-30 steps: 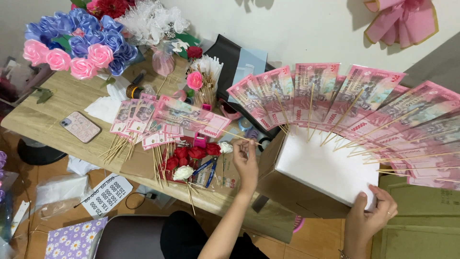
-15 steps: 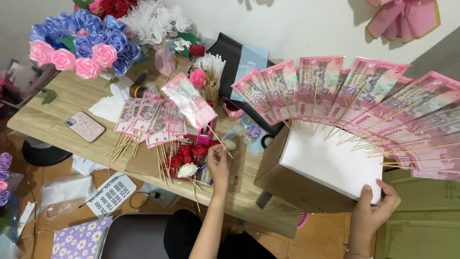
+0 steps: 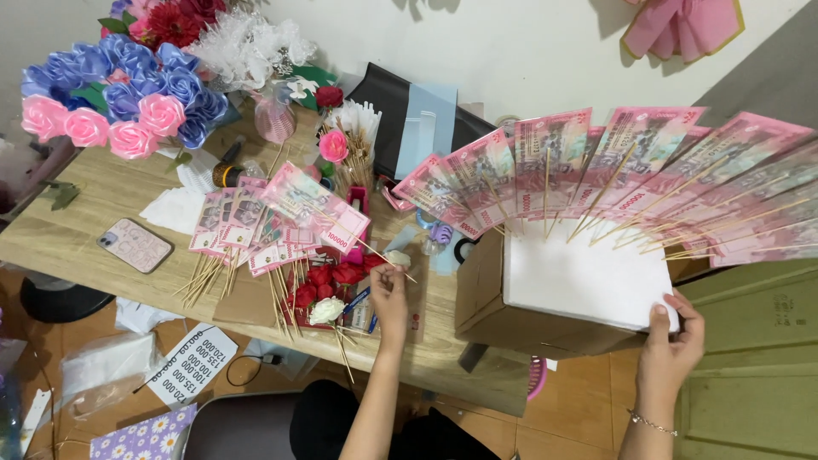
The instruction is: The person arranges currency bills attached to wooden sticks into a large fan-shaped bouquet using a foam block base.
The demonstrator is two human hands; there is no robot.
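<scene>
A pink banknote (image 3: 317, 204) taped to a thin wooden skewer (image 3: 383, 260) is tilting above the worktop (image 3: 102, 213), its stick running down to the left hand (image 3: 389, 294), which is pinching the skewer's lower end between closed fingertips. Beneath it, more skewered notes (image 3: 243, 230) are lying fanned beside red fabric roses (image 3: 328, 281). The right hand (image 3: 673, 341) is gripping the corner of a white foam block (image 3: 588, 277) on a cardboard box (image 3: 511, 319), where a wide fan of notes (image 3: 613, 175) is standing.
</scene>
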